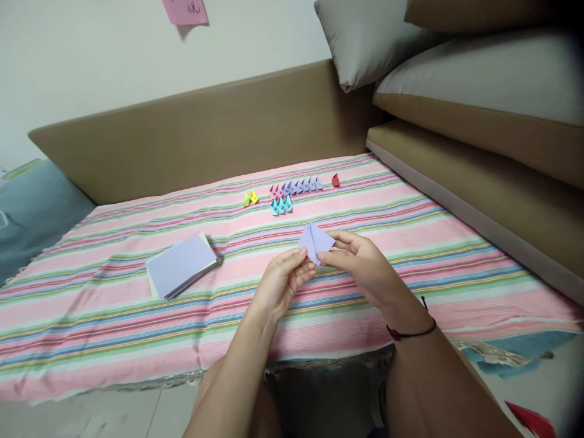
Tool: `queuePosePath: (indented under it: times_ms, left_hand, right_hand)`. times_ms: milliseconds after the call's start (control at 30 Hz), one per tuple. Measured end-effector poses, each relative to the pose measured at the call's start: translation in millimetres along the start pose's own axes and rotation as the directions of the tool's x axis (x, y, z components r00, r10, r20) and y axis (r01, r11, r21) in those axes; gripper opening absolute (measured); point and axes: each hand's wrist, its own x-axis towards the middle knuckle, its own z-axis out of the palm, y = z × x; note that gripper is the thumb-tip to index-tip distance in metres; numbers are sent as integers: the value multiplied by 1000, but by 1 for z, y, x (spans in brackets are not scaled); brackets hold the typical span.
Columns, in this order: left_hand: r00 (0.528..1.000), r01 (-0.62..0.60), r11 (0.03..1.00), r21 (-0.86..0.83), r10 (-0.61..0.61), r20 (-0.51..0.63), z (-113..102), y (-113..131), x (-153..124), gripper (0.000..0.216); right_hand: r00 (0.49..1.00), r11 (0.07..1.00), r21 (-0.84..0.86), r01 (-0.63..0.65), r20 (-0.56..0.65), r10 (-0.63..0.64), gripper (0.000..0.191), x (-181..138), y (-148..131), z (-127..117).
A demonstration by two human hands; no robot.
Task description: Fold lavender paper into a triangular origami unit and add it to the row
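Between my hands is a folded sheet of lavender paper [318, 239], creased down its middle with a point toward me. My left hand [287, 277] pinches its lower left edge between thumb and fingers. On the other side, my right hand [353, 258] grips the paper with the thumb on top and the fingers behind. A little beyond sit small folded paper pieces: a row of pink and lavender ones [298, 186], several turquoise ones [281, 205], yellow ones [250, 198] and a red one [336, 180].
A stack of paper sheets [182, 264] lies to the left on the striped cloth [114, 316]. Behind stands a brown backrest [205, 140]. Cushions [479, 79] are piled at the right, and a blue-grey pillow [41, 207] is at far left. A red object [529, 420] lies low right.
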Motion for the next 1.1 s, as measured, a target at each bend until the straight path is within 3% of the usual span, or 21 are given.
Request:
queuePosePath:
  times_ms: [167, 333, 500, 767, 900, 1100]
  left_hand:
    - [999, -42, 997, 65, 44, -32, 1, -1, -1, 19]
    - [991, -109, 966, 236, 124, -50, 1, -1, -1, 24]
    - [979, -162, 953, 255, 188, -80, -2, -2, 0, 22]
    - [943, -279, 939, 201, 308, -128, -1, -7, 3, 23]
    - [957, -236, 955, 182, 261, -127, -3, -4, 3, 24]
    - [909, -357, 855, 376, 411, -71, -11, 1, 4, 20]
  right_hand:
    - [1000, 1000, -30, 4, -29, -4, 25, 0, 1, -1]
    - [994, 996, -89, 13, -103, -22, 30, 2, 7, 0]
    - [994, 1000, 9, -20, -111, 21, 31, 4, 9, 0]
    - [997, 983, -172, -58, -68, 47, 27, 4, 12, 10]
    - [1000, 961, -277, -11, -8, 10, 24, 3, 12, 11]
    - [999, 945, -326, -15, 41, 30, 24, 1, 13, 11]
